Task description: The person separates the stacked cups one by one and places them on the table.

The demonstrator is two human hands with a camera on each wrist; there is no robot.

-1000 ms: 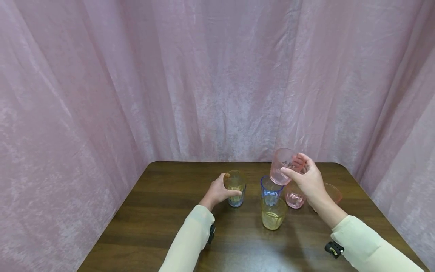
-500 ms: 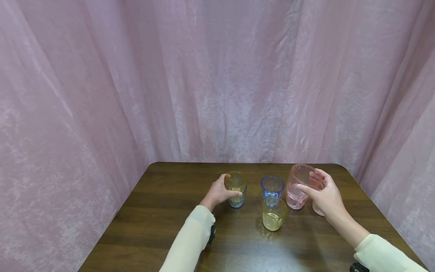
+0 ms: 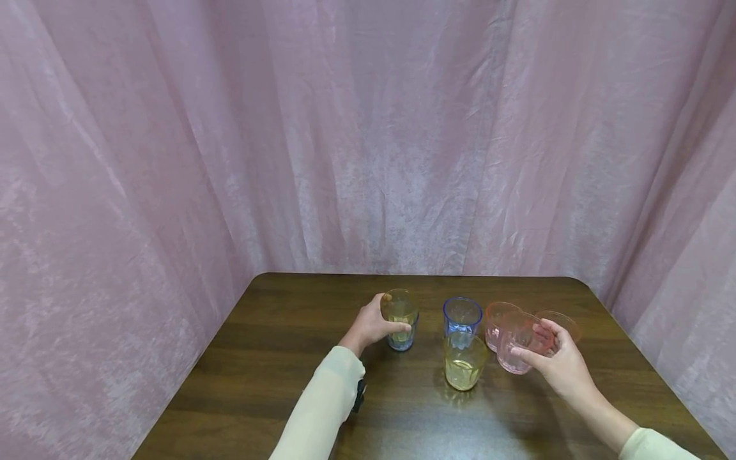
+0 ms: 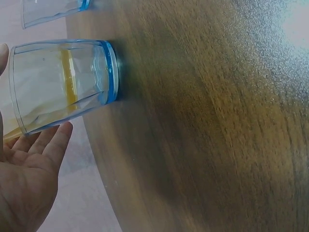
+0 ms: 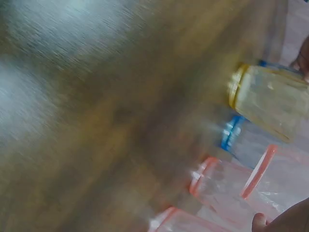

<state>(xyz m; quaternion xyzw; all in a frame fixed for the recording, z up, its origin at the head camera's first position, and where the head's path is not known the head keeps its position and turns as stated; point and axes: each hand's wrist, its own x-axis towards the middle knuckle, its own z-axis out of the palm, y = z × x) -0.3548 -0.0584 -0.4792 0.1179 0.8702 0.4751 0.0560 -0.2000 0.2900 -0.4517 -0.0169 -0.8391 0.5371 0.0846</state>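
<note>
My left hand grips a yellow-tinted glass that sits inside a blue-tinted glass. In the left wrist view, the blue glass stands on the table, the yellow base showing through its wall. My right hand holds a pink glass, thumb on the near side and fingers on the far side. This glass is slightly tilted and overlaps a second pink glass behind it. A third pink glass is partly hidden behind the right hand's fingers.
Between the hands, a blue-rimmed glass stands upright, with a yellow glass in front of it. The brown wooden table ends at a rounded back edge before a pink curtain.
My right hand has brought the pink glass from above the blue-rimmed glass to the right, then down and nearer me. My left hand and its glasses have stayed in place.
</note>
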